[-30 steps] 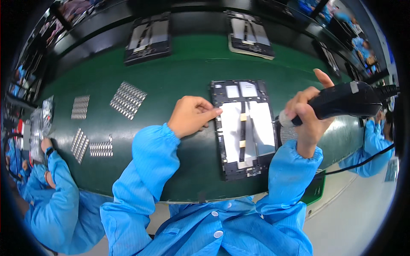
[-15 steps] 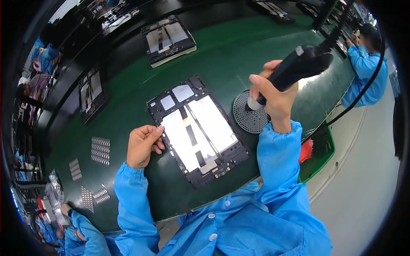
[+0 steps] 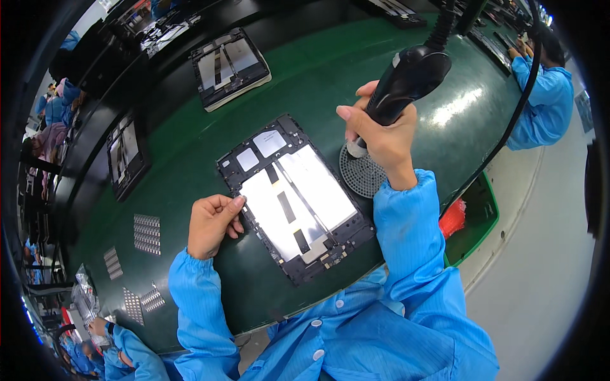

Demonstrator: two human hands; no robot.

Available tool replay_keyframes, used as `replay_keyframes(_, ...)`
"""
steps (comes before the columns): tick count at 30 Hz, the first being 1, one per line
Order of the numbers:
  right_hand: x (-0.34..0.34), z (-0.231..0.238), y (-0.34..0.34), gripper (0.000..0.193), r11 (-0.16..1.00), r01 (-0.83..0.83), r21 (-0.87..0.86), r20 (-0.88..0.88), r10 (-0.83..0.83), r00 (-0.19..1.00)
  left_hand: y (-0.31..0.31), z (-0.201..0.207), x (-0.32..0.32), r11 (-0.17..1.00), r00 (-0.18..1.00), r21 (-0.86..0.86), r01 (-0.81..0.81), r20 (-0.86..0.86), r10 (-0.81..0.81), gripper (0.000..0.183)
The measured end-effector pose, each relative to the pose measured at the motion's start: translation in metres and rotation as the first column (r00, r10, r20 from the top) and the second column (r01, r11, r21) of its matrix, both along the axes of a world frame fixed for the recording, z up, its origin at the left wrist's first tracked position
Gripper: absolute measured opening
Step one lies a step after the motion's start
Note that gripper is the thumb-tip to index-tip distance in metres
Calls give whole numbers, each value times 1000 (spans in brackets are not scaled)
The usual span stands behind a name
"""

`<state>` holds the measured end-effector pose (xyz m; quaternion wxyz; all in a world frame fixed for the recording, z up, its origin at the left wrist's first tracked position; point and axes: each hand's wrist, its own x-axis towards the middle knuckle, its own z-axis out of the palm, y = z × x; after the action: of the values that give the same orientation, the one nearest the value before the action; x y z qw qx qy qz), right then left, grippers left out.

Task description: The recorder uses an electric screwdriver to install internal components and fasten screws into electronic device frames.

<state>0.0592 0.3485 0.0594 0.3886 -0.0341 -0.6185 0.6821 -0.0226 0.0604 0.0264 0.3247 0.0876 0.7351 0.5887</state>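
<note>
An opened tablet back [image 3: 293, 198], black-framed with white inner panels and a dark ribbon strip, lies tilted on the green bench [image 3: 330, 76] in front of me. My left hand [image 3: 213, 223] rests with curled fingers against its left edge. My right hand [image 3: 381, 141] grips a black electric screwdriver [image 3: 406, 79] with a cable running up and right. Its tip points down onto a round dark perforated tray [image 3: 363, 171] just right of the tablet.
Two more opened tablets lie farther off: one [image 3: 230, 65] at the back and another [image 3: 127, 152] at the left. Small metal parts strips [image 3: 147, 233] sit left of my hand. Other people in blue coats work at the right [image 3: 540, 95] and lower left [image 3: 127, 346].
My view has swung, so the tablet now lies more diagonal. My right hand with the screwdriver stays over the round tray. My left hand has shifted to the tablet's left edge.
</note>
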Motion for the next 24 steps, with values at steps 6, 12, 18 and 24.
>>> replay_keyframes(6,0,-3,0,27,999,-4,46,4,4,1000,2,1,1,1000,1000,-5,-24,9,24,26)
replay_keyframes(12,0,-2,1,27,999,-6,50,4,6,1000,8,2,2,999,999,3,-36,-5,36,27)
replay_keyframes(18,7,15,-5,27,999,51,19,-43,-50,998,6,-2,9,996,993,-17,-86,-84,84,26)
replay_keyframes(24,1,34,-28,33,995,-84,-59,-196,71,978,8,-10,16,989,979,-4,-145,-143,143,25)
